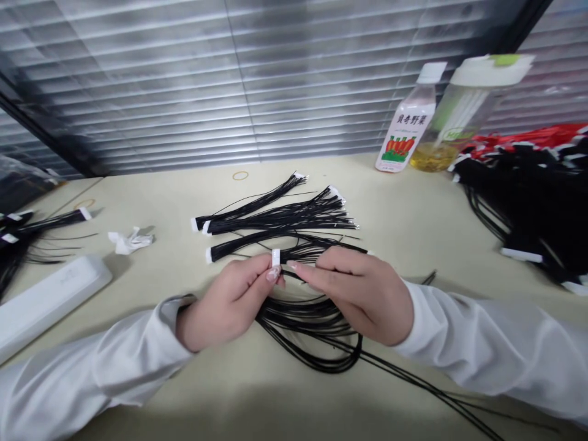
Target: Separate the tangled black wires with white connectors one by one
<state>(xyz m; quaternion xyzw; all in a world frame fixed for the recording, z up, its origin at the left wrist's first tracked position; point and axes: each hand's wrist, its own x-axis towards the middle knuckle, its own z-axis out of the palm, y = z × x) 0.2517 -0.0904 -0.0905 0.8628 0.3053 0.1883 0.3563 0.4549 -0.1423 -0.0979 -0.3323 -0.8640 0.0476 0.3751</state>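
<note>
A small white connector (276, 257) stands upright in the pinch of my left hand (234, 297), with black wires running out of its right side. Close by on the right, my right hand (362, 291) has its thumb and fingers closed at the wires near the connector; whether it grips one is hidden. A looped bundle of black wires (316, 343) lies under both hands, with long tails running to the lower right. Just beyond them rest several black wire harnesses (275, 214) with white connectors on their left ends.
On the right is a large pile of black harnesses (528, 190) with red wires behind it. A labelled bottle (407, 125) and a clear jug (478, 110) stand at the back right. To the left lie crumpled tissue (131, 241), a long white case (55, 300) and more harnesses (41, 229). Blinds close off the back.
</note>
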